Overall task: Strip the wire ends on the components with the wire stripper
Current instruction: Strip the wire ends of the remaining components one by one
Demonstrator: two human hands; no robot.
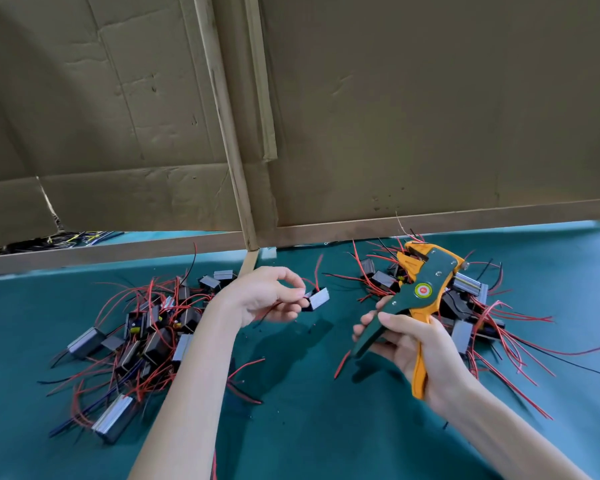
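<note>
Step in hand: between strips, lining up a lead for the tool. Nothing is in the cutter head right now.

Left hand (267, 296): thumb and fingertips pinching one component (317, 300), held up off the green mat (309, 427), roughly mid-table between the two heaps. It's a small black box with a grey metal face turned toward me. Its red lead (318, 271) curls up and away from the body. The tip is too small to tell whether it's bare or insulated.

Right hand (413, 348): fingers wrapped round the handles of the wire stripper (420, 292), a green body with orange grip and head. Handles are sprung apart, not squeezed. The head points up and away, over the right pile (471, 306), well apart from the component.

Next move, my read: bring the red lead's end and the stripper head together, seat the tip square in the head, then squeeze. The lead is thin and floppy, so it probably needs steadying close to the tip or it'll skew out.

Left pile (142, 334) and right pile hold the same boxes with red and black leads. Can't tell which heap is finished stock.
</note>
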